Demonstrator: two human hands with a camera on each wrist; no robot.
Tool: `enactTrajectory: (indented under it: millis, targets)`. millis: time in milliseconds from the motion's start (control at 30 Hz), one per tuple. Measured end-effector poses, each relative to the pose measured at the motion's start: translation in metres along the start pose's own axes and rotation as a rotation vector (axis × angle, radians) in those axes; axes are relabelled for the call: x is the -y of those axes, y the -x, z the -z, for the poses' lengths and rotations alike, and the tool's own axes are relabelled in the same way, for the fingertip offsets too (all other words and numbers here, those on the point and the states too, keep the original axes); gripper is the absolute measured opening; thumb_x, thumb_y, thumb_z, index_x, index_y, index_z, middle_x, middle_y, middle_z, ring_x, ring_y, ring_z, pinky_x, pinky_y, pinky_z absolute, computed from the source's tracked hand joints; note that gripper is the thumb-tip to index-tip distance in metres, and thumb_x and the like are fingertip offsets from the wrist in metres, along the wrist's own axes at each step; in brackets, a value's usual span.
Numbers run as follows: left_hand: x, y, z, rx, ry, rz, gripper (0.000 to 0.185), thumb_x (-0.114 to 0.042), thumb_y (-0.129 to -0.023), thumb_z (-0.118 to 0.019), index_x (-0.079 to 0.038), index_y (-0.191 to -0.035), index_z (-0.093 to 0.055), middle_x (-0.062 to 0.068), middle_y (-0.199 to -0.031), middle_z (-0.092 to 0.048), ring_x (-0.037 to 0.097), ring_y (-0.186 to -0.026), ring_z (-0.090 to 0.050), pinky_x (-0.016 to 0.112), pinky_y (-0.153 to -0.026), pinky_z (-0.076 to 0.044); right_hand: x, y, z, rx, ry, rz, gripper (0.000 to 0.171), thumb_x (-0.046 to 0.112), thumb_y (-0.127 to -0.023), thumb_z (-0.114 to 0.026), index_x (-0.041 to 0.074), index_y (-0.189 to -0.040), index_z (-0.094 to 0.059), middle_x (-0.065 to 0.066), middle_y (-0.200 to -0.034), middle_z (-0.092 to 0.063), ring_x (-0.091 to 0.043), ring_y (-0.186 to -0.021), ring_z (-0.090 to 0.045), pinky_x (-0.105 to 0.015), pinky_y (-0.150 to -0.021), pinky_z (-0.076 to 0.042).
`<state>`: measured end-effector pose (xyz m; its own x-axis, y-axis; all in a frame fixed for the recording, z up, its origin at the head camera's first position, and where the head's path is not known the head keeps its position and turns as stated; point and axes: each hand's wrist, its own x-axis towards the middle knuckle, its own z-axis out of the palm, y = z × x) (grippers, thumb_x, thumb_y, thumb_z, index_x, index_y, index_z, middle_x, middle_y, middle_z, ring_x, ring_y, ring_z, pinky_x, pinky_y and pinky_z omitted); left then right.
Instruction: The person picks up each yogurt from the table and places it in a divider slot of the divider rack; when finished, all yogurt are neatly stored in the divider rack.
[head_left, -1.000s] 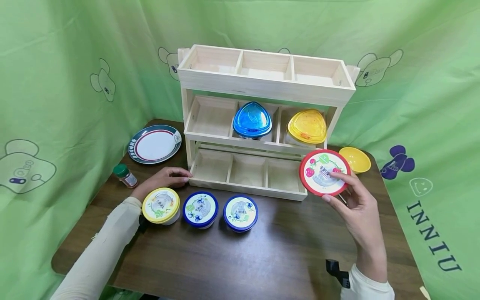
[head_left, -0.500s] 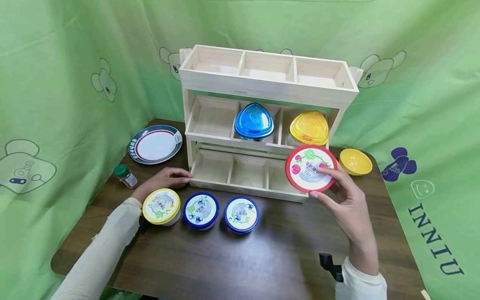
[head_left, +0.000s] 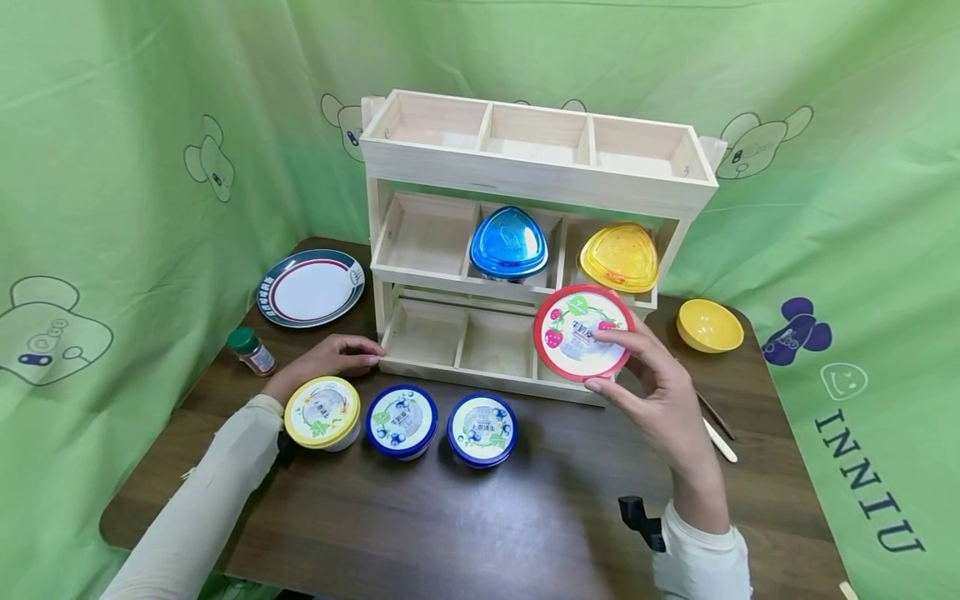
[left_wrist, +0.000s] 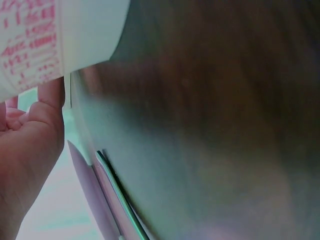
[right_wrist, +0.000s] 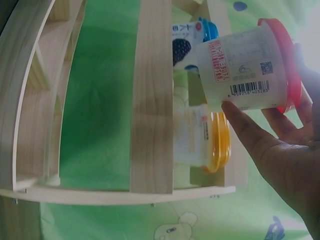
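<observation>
Head view: right hand (head_left: pixel 660 400) pinches a round red-lidded cup (head_left: pixel 583 332), strawberry print on lid, held over the wooden rack's (head_left: pixel 525 175) bottom-right bay. Right wrist view shows its white plastic wall, red text, barcode. Left hand (head_left: pixel 324 360) rests fingers loosely curled at the rack's 9 o'clock corner.

- A white tub (left_wrist: pixel 45 40) with red print filled the top left corner, blurred and very close.
- The left hand (left_wrist: pixel 25 150) sat below it, thumb tip just under the tub.
- Dark brown table (left_wrist: pixel 215 115) took up the rest.
</observation>
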<state>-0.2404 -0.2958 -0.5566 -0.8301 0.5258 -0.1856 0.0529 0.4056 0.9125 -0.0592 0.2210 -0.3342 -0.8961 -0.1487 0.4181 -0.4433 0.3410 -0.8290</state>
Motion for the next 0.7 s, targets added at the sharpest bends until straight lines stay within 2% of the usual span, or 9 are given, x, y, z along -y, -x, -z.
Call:
enactTrajectory:
  millis: [100,300,367,533,700]
  targets:
    - [0.000,0.000,0.000,0.000,0.004,-0.005,0.037,-0.050,-0.100,-0.079,-0.028,-0.130,-0.079,0.002,-0.134,-0.073,0.033,-0.125,-0.064,0.040,-0.103,-0.053,-0.001,-0.002,-0.006,0.020,0.014,0.003,0.060,-0.019,-0.084,-0.082,-0.001,-0.140,-0.069,-0.007,-0.153,-0.057,-0.018,-0.129,-0.057,-0.018,-0.103,-0.050]
    - [-0.002,0.000,0.001,-0.001,0.018,0.003,0.037,-0.050,-0.099,-0.079,-0.028,-0.129,-0.080,0.002,-0.133,-0.074,0.034,-0.125,-0.064,0.042,-0.102,-0.053,-0.004,-0.007,-0.020,0.065,-0.006,0.059,0.059,-0.020,-0.083,-0.083,-0.002,-0.137,-0.069,-0.013,-0.164,-0.050,-0.015,-0.135,-0.056,-0.020,-0.106,-0.050]
    - [-0.002,0.000,0.001,0.000,0.024,0.005,0.036,-0.049,-0.100,-0.079,-0.027,-0.129,-0.080,0.003,-0.133,-0.074,0.034,-0.124,-0.064,0.040,-0.101,-0.054,-0.005,-0.010,-0.026,0.079,-0.025,0.084,0.059,-0.022,-0.082,-0.082,-0.003,-0.136,-0.069,-0.016,-0.164,-0.050,-0.018,-0.135,-0.056,-0.021,-0.106,-0.050]
    - [-0.001,0.000,0.001,0.003,0.030,0.003,0.037,-0.048,-0.100,-0.079,-0.026,-0.130,-0.079,0.004,-0.133,-0.073,0.033,-0.122,-0.065,0.035,-0.099,-0.055,-0.004,-0.017,-0.041,0.115,-0.032,0.071,0.055,-0.017,-0.085,-0.083,-0.002,-0.136,-0.070,-0.019,-0.164,-0.049,-0.032,-0.142,-0.052,-0.022,-0.107,-0.049]
    - [0.001,0.000,0.001,0.007,0.001,-0.018,0.049,-0.059,-0.097,-0.078,-0.026,-0.133,-0.078,0.004,-0.136,-0.072,0.029,-0.123,-0.064,0.033,-0.101,-0.054,-0.003,-0.023,-0.056,0.166,-0.045,0.049,0.053,-0.011,-0.089,-0.084,0.002,-0.138,-0.070,-0.016,-0.168,-0.044,-0.038,-0.145,-0.050,-0.024,-0.109,-0.048]
